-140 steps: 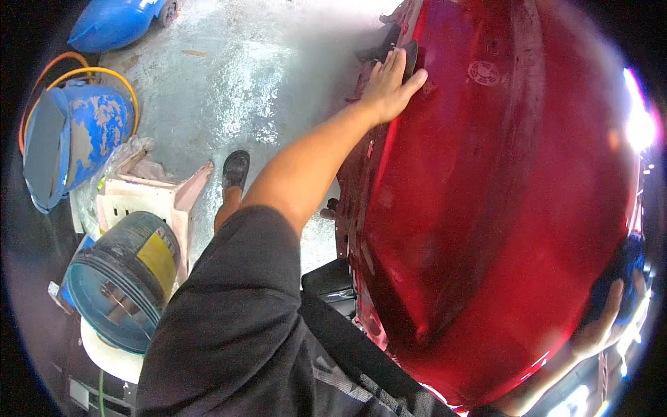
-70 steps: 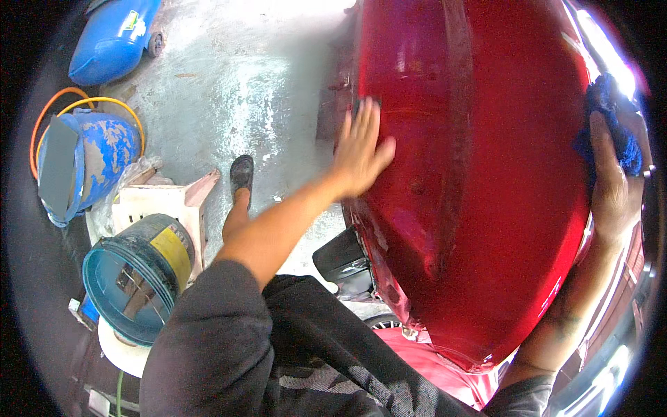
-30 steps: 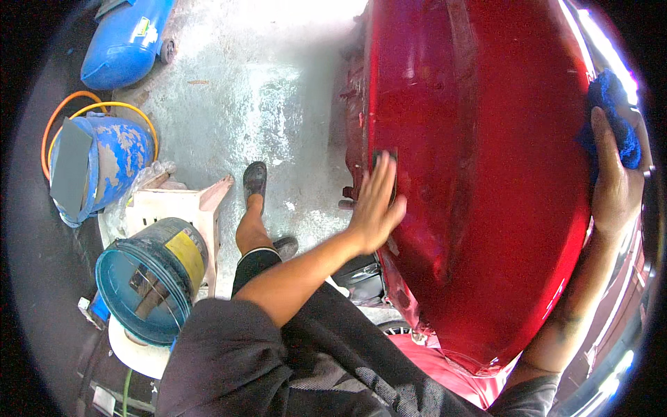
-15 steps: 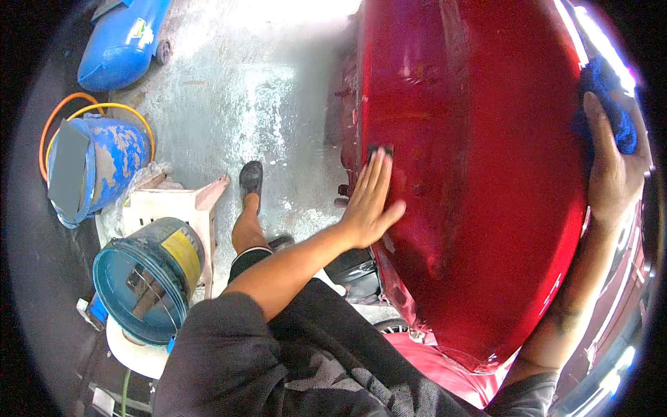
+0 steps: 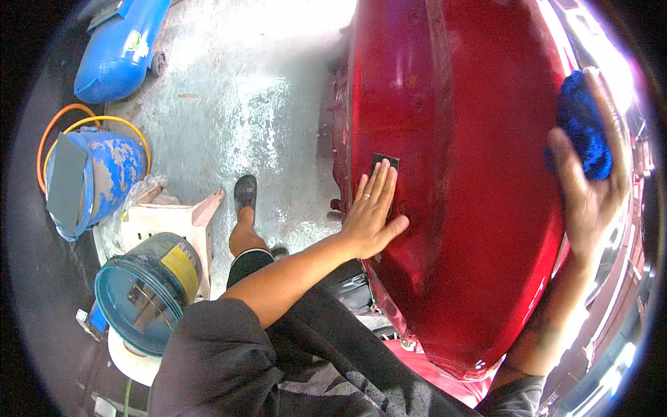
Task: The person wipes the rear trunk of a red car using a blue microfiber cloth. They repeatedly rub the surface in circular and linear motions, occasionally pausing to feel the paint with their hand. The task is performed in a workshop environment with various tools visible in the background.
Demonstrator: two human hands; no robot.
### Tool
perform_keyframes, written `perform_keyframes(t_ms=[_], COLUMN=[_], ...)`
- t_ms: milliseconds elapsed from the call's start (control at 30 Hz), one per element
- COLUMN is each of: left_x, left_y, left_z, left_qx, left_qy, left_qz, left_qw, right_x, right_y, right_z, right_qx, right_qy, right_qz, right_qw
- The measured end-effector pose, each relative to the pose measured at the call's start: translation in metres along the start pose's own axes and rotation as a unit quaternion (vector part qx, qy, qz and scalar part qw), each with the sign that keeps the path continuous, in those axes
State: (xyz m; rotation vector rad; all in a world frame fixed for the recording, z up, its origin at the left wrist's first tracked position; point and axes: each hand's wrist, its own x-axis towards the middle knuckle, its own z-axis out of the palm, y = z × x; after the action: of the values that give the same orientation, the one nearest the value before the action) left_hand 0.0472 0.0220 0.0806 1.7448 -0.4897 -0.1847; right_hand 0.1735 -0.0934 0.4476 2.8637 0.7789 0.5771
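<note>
A large glossy red car body panel point(image 5: 479, 181) stretches down the right half of the head view. On its left side my left hand point(image 5: 375, 212) lies flat, fingers extended over a small dark square sheet that looks like sandpaper point(image 5: 394, 162). The sheet's lower part is hidden beneath the fingertips. At the panel's right edge my right hand point(image 5: 589, 201) grips a bunched blue cloth point(image 5: 583, 128) between thumb and fingers. Dull scuffed patches show along the panel near my left hand.
To my left, a bucket of water point(image 5: 135, 306) stands by a whitish stool point(image 5: 170, 219). Beyond are a worn blue drum point(image 5: 114, 163) with orange and yellow hoses point(image 5: 76, 111) and a blue tank point(image 5: 114, 66). The grey floor point(image 5: 278, 118) looks wet.
My right hand has come left and slightly downward in the picture with the blue cloth, nearer the panel. More of the dark sheet shows past my left fingertips. The view has shifted slightly.
</note>
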Motion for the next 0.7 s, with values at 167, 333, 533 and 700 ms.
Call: perform_keyframes(t_ms=[167,333,533,700], left_x=[0.160,0.147,0.086,0.186], left_y=[-0.034,-0.028,-0.009,-0.028], left_z=[-0.071,-0.054,-0.035,-0.081], left_qx=[0.027,0.020,0.033,0.031], left_qy=[0.098,0.098,0.039,0.095], left_qz=[-0.027,-0.023,0.015,-0.026], left_qw=[0.994,0.995,0.999,0.995], right_x=[0.015,0.043,0.057,0.053], right_y=[-0.018,0.016,0.053,0.068], right_z=[-0.001,0.016,0.030,0.037], right_qx=[0.008,-0.064,-0.105,-0.051], right_qy=[-0.030,-0.012,-0.013,-0.012], right_qz=[0.060,0.057,0.034,0.077], right_qw=[0.998,0.996,0.994,0.996])
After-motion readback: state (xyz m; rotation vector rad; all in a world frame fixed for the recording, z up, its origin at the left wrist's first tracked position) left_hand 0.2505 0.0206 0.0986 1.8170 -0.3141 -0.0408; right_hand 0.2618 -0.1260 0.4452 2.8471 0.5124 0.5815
